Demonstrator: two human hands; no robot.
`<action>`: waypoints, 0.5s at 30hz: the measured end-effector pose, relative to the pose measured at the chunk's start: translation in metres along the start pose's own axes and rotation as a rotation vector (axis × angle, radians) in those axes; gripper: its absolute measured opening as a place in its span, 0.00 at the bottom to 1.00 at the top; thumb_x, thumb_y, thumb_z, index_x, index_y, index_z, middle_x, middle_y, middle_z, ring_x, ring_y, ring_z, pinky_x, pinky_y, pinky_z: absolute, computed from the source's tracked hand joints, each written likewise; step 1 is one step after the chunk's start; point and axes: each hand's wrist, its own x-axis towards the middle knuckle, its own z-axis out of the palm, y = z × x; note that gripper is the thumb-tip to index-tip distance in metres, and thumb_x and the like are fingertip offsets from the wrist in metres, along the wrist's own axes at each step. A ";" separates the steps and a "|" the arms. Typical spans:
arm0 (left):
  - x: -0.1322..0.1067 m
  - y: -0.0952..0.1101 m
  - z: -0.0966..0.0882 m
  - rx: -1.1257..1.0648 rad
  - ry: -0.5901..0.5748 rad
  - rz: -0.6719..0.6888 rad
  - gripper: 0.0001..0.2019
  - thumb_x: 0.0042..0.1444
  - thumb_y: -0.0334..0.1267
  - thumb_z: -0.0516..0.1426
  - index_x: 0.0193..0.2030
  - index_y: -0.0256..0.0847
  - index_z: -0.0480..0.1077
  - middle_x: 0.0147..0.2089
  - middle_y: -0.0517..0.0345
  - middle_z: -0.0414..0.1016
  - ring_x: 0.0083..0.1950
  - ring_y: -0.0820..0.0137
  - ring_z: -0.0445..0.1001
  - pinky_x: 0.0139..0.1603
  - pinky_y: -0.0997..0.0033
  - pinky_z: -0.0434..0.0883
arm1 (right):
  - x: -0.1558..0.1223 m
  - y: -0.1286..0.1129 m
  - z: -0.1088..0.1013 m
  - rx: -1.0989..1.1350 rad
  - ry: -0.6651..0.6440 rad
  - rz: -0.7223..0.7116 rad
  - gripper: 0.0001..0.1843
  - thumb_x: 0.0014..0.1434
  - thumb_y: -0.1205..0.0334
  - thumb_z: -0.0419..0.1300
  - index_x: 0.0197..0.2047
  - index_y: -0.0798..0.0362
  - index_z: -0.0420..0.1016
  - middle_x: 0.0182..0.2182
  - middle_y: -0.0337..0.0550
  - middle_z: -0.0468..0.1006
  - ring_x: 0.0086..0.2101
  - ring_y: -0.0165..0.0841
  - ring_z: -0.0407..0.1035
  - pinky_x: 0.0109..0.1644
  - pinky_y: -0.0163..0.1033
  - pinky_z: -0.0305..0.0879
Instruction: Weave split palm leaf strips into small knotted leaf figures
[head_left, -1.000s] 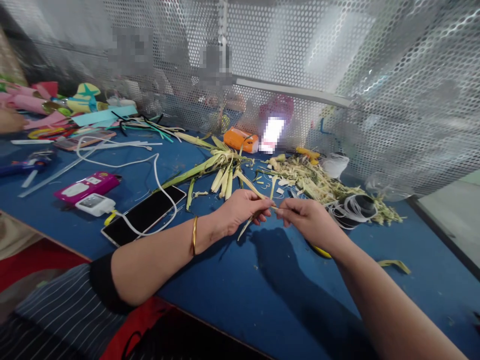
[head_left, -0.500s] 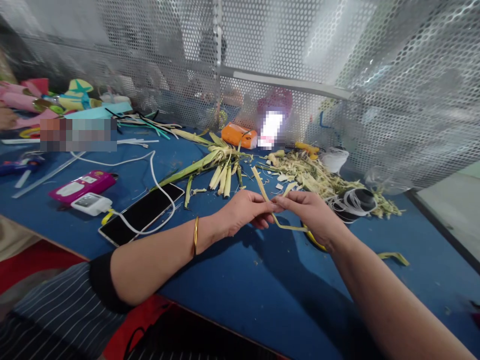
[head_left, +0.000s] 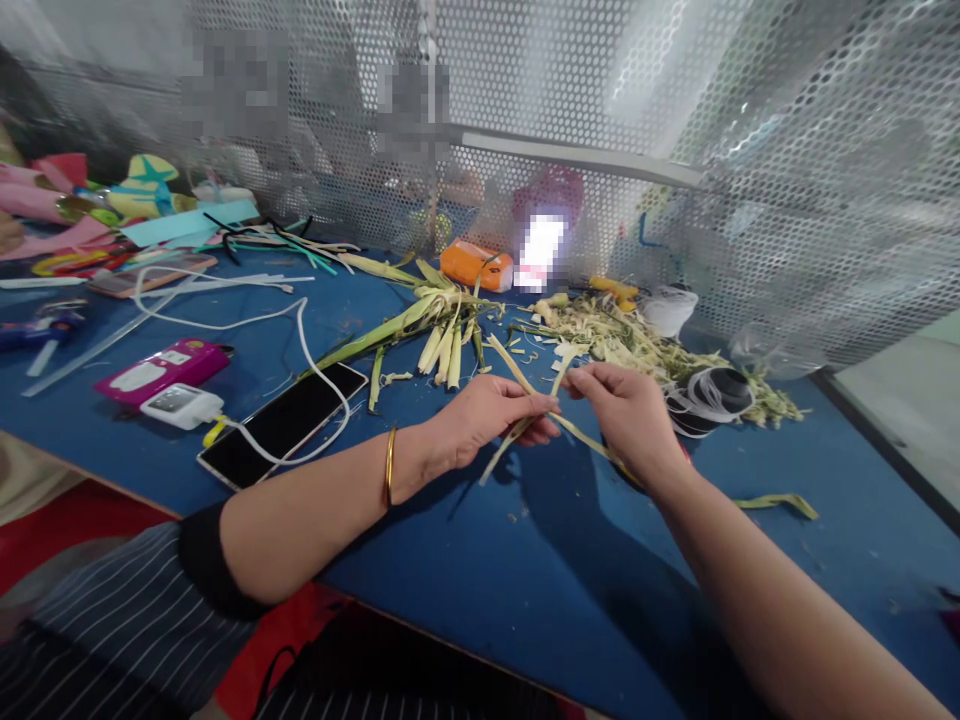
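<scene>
My left hand [head_left: 517, 410] pinches crossed pale yellow-green leaf strips [head_left: 514, 362] between thumb and fingers above the blue table. One strip end points up and left, another hangs down left, and a third runs right, passing under my right hand [head_left: 619, 405]. The right thumb and forefinger are pinched together at the edge of the upright strip [head_left: 561, 372]; its other fingers are curled in. Just beyond my hands lies a bundle of green leaves with pale stalks [head_left: 442, 330]. Close to the right wrist stands a dark spool wound with white cord [head_left: 712, 400].
A pile of shredded plant scraps [head_left: 637, 340] lies at the back right. An orange packet [head_left: 476, 265] and a lit phone screen [head_left: 540, 245] are near the perforated sheet [head_left: 525, 80]. On the left are a black phone [head_left: 292, 420], a magenta device [head_left: 165, 370] and a white cable [head_left: 304, 335].
My right hand has drawn slightly away from the left and up. The strips now cross at the left fingers, and one end has come out below the left hand.
</scene>
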 end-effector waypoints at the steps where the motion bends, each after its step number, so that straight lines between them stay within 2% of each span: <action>1: 0.001 0.001 -0.001 -0.040 0.001 -0.003 0.09 0.54 0.38 0.61 0.28 0.34 0.77 0.29 0.50 0.79 0.28 0.72 0.76 0.36 0.70 0.71 | -0.001 -0.001 -0.004 -0.135 0.086 -0.114 0.13 0.60 0.57 0.56 0.28 0.54 0.75 0.28 0.44 0.78 0.32 0.36 0.70 0.38 0.41 0.61; 3: 0.003 0.004 -0.004 -0.132 -0.001 0.013 0.10 0.56 0.38 0.60 0.30 0.34 0.78 0.34 0.49 0.80 0.33 0.71 0.78 0.40 0.70 0.72 | -0.003 -0.005 -0.010 -0.380 0.232 -0.418 0.09 0.62 0.61 0.56 0.35 0.54 0.76 0.33 0.46 0.79 0.35 0.38 0.71 0.43 0.43 0.60; 4: 0.004 0.006 -0.006 -0.177 -0.001 0.029 0.09 0.56 0.36 0.60 0.30 0.34 0.78 0.35 0.49 0.80 0.35 0.71 0.78 0.42 0.70 0.71 | -0.005 -0.007 -0.012 -0.469 0.247 -0.587 0.07 0.62 0.63 0.56 0.38 0.54 0.76 0.33 0.46 0.79 0.35 0.37 0.71 0.45 0.44 0.60; 6: 0.006 0.008 -0.009 -0.250 -0.004 0.068 0.04 0.54 0.31 0.61 0.31 0.34 0.78 0.35 0.51 0.80 0.35 0.72 0.77 0.44 0.70 0.71 | -0.008 -0.010 -0.011 -0.598 0.138 -0.889 0.08 0.63 0.68 0.55 0.43 0.54 0.74 0.33 0.44 0.79 0.33 0.35 0.70 0.45 0.43 0.59; 8: 0.008 0.008 -0.010 -0.275 0.000 0.090 0.02 0.50 0.29 0.62 0.30 0.33 0.78 0.33 0.52 0.79 0.34 0.73 0.75 0.44 0.71 0.70 | -0.011 -0.011 -0.006 -0.708 -0.001 -1.074 0.12 0.64 0.71 0.52 0.49 0.55 0.73 0.32 0.44 0.78 0.32 0.34 0.68 0.44 0.42 0.59; 11: 0.007 0.006 -0.009 -0.279 0.024 0.090 0.01 0.49 0.28 0.63 0.30 0.32 0.78 0.32 0.51 0.79 0.33 0.74 0.74 0.42 0.72 0.70 | -0.014 -0.010 0.003 -0.785 -0.068 -1.156 0.13 0.65 0.72 0.50 0.48 0.57 0.73 0.31 0.45 0.77 0.33 0.34 0.68 0.45 0.42 0.59; 15: 0.003 0.004 -0.003 -0.292 0.059 0.095 0.03 0.50 0.25 0.61 0.29 0.32 0.77 0.30 0.52 0.79 0.34 0.73 0.75 0.43 0.71 0.70 | -0.019 -0.009 0.009 -0.658 -0.002 -1.141 0.12 0.65 0.72 0.50 0.39 0.56 0.75 0.29 0.44 0.77 0.32 0.33 0.68 0.45 0.41 0.60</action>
